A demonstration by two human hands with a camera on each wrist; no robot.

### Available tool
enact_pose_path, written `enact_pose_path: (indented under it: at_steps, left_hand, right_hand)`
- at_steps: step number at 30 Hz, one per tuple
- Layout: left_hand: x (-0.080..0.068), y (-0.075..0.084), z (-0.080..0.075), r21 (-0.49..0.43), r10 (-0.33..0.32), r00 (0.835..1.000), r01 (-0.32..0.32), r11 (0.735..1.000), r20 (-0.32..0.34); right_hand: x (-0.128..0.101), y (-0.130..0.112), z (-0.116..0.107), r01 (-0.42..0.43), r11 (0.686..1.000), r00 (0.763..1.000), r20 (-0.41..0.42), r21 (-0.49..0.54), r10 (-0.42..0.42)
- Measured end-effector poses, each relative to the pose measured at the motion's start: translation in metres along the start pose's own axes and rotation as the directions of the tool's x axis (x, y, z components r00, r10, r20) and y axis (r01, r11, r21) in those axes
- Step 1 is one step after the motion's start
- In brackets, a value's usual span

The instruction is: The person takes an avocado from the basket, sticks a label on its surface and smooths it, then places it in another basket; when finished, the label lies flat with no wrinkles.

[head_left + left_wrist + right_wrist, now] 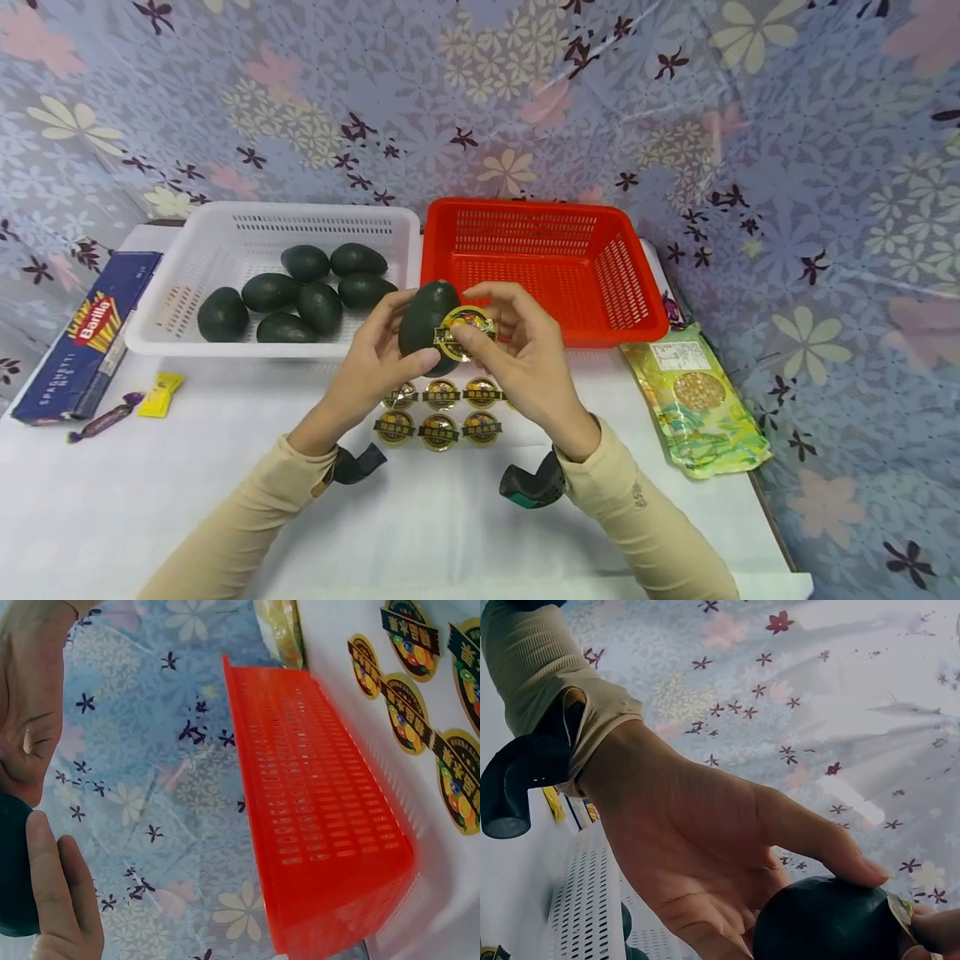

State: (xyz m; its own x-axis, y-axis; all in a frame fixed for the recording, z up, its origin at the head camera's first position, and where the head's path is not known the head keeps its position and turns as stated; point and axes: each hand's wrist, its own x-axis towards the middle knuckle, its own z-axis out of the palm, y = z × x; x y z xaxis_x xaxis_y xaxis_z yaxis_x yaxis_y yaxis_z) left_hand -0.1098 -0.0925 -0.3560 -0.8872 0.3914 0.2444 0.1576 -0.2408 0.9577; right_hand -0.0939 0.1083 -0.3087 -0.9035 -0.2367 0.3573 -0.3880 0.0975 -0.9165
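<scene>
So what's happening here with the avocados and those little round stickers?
A person is putting a sticker on an avocado. The left hand holds the fruit above the table, while the right hand presses the gold label against its side. Six more stickers lie on the table just below. A white basket behind holds seven unlabelled avocados, and the red basket beside it has nothing in it.
</scene>
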Motion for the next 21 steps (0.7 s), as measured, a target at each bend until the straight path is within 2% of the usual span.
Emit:
enact_pose_path:
  at_steps: [6,9,15,18,21]
  left_hand:
    - [0.001,0.002,0.001,0.005,0.007,1.000,-0.007,1.000,0.008]
    - [0.000,0.002,0.001,0.014,0.002,1.000,-0.002,1.000,0.014]
    - [-0.002,0.002,0.002,0.029,-0.005,0.999,0.004,1.000,0.033]
    - [-0.002,0.003,0.006,0.040,0.002,1.000,-0.003,0.999,0.025]
    - [-0.002,0.005,0.011,0.046,-0.006,1.000,0.006,0.999,0.001]
  right_hand:
    - [0.002,-0.002,0.000,0.021,0.999,1.000,-0.020,-0.024,-0.021]
    - [0.002,-0.003,-0.001,0.041,0.994,0.999,-0.016,-0.097,-0.043]
    - [0.001,-0.003,0.002,0.081,0.948,0.995,-0.028,-0.307,-0.094]
    - [0.002,-0.001,0.005,0.104,0.929,0.993,-0.015,-0.355,-0.117]
    - [0.003,0.001,0.008,0.100,0.932,0.995,0.021,-0.349,-0.099]
